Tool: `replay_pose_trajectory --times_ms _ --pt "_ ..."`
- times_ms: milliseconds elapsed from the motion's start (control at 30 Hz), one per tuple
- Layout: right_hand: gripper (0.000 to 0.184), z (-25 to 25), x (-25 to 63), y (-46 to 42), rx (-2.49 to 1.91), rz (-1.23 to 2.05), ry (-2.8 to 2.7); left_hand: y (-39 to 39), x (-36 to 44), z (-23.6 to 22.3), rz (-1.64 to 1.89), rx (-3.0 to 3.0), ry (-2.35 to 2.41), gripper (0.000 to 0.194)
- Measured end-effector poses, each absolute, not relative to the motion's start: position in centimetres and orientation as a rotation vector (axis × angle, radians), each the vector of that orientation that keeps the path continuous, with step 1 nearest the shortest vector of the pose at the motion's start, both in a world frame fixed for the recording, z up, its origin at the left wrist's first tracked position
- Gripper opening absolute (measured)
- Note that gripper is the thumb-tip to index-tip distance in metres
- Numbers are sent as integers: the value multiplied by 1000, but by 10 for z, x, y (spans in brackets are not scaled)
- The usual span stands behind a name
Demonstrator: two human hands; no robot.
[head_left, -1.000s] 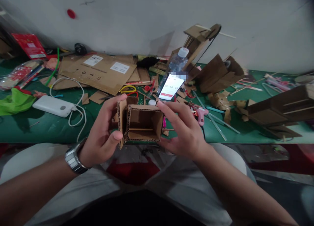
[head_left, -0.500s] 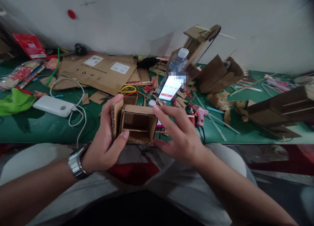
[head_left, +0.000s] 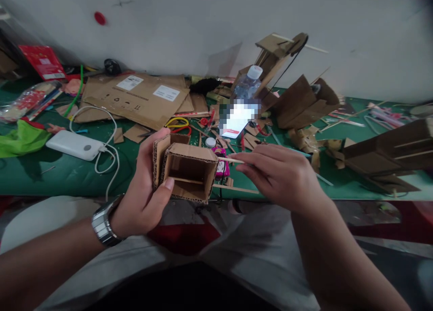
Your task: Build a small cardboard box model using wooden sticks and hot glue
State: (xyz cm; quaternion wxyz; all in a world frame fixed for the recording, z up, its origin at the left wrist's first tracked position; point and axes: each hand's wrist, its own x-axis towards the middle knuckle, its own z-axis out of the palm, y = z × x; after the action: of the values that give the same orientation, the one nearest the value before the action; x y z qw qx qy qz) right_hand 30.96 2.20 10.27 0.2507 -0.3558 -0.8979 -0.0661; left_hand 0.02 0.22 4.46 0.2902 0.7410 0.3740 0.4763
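Observation:
My left hand [head_left: 149,189] is closed around the left side of a small open cardboard box [head_left: 191,151], its thumb over the near rim. A second cardboard piece [head_left: 160,162] stands against the box's left side, inside the same grip. Inside the box a thin stick [head_left: 187,180] runs across. My right hand [head_left: 277,173] pinches a pale wooden stick [head_left: 232,160], whose far end meets the box's right wall near the upper corner. Another wooden stick [head_left: 237,189] sticks out to the right from low on the box.
A white power bank [head_left: 72,145] with a cable lies at left, near flattened cardboard [head_left: 135,99]. Behind the box are a lit phone [head_left: 235,121], a plastic bottle [head_left: 248,85] and a pink socket block [head_left: 221,162]. Cardboard structures [head_left: 389,144] stand at right among scraps.
My right hand has left the box's right wall and moved right, now pinching the wooden stick. The box has tilted slightly; my left hand still holds it.

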Motion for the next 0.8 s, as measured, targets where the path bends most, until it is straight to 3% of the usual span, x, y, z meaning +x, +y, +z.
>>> replay_pose_trajectory --times_ms 400,800 --pt "23 94 298 21 -1039 -61 -2358 3 -2 46 1272 2025 950 74" --pt "32 98 291 19 -1179 279 -2314 5 -1 47 1299 2046 917 72"
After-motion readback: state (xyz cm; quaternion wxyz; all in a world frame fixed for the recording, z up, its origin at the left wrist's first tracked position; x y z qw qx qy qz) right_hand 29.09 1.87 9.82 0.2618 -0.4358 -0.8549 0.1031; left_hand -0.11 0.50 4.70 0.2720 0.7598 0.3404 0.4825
